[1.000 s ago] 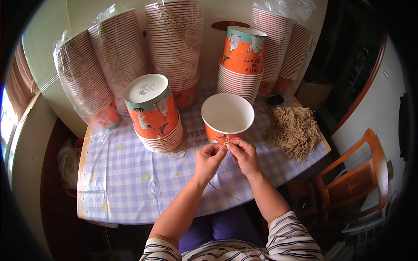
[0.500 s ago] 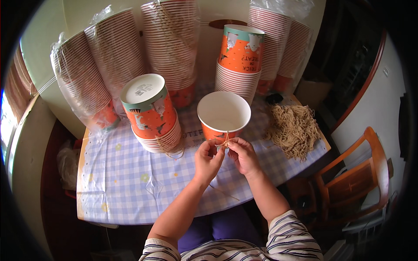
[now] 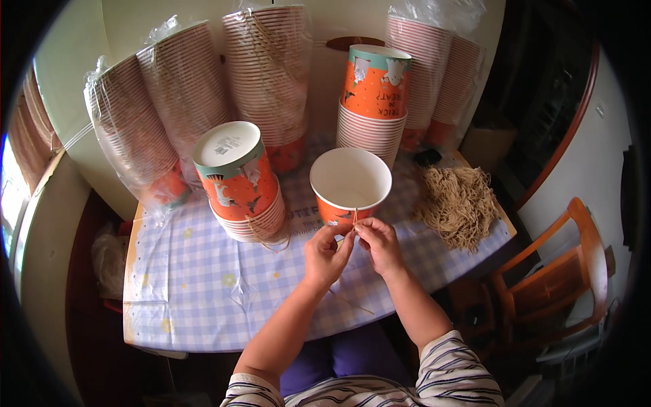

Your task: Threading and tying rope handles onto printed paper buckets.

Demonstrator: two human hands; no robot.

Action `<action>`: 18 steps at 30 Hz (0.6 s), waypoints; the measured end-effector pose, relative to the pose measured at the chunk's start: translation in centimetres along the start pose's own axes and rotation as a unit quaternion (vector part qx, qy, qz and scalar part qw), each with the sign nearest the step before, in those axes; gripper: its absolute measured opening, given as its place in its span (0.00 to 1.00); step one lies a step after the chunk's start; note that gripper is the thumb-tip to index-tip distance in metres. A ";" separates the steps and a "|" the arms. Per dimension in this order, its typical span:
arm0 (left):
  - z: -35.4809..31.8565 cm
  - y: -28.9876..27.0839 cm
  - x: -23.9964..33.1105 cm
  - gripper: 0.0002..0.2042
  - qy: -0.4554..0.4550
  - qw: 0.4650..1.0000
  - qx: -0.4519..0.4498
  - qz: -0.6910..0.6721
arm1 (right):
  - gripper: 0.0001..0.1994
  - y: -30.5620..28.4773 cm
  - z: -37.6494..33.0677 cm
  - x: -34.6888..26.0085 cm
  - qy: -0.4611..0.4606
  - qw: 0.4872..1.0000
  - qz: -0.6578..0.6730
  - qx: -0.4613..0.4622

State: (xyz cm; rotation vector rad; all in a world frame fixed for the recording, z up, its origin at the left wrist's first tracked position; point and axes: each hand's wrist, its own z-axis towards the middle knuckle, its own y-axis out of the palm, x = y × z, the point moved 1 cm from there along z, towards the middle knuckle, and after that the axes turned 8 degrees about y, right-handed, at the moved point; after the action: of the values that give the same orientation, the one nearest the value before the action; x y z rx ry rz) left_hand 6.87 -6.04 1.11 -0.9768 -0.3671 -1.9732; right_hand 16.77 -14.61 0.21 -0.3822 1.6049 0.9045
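Observation:
An orange paper bucket (image 3: 332, 209) with a white inside stands upright in front of me, its mouth facing up. From the front of its rim comes a thin tan string (image 3: 356, 216), running down to my fingertips. My left hand (image 3: 324, 256) pinches the string between thumb and forefinger. Right beside it, my right hand (image 3: 381, 247) pinches the same string, and the fingertips of both hands nearly meet. Whatever knot or loop lies between them is hidden by the fingers. A loose tail of string hangs below my hands over the checked tablecloth (image 3: 203, 292).
A tangled heap of tan strings (image 3: 460, 207) lies at the right. Nested orange buckets (image 3: 234, 183) stand upside down at the left, strings dangling. Another inverted stack (image 3: 373, 115) is behind. Tall plastic-wrapped stacks (image 3: 266, 74) line the wall. A wooden chair (image 3: 553, 271) stands at the right.
Both hands keep their pinch, with the fingertips drawn closer together. The string loop between them has become smaller and hidden. The whole view has shifted slightly.

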 end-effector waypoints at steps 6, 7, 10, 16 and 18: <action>-0.3 0.4 -0.6 0.04 -0.025 1.000 0.010 -0.017 | 0.03 -0.5 -0.1 0.1 0.001 1.000 -0.015 0.004; -0.3 0.4 -0.5 0.04 -0.040 0.999 0.010 -0.022 | 0.03 -0.5 -0.1 0.1 0.004 1.000 -0.018 0.004; -0.3 0.4 -0.5 0.05 -0.047 0.998 0.009 -0.038 | 0.03 -0.3 -0.2 0.0 -0.005 0.999 -0.032 0.008; -0.3 0.3 -0.7 0.05 -0.060 0.997 0.004 -0.038 | 0.05 0.1 -0.2 -0.1 -0.019 0.999 -0.050 0.007; -0.3 0.3 -0.7 0.05 -0.063 0.997 0.004 -0.039 | 0.06 0.1 -0.2 -0.1 -0.021 0.998 -0.055 0.007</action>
State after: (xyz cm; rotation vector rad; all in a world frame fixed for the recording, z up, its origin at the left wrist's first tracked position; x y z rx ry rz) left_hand 7.18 -5.96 0.32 -1.0992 -0.4892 -1.9849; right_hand 16.62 -14.75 0.32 -0.4346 1.5358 0.8111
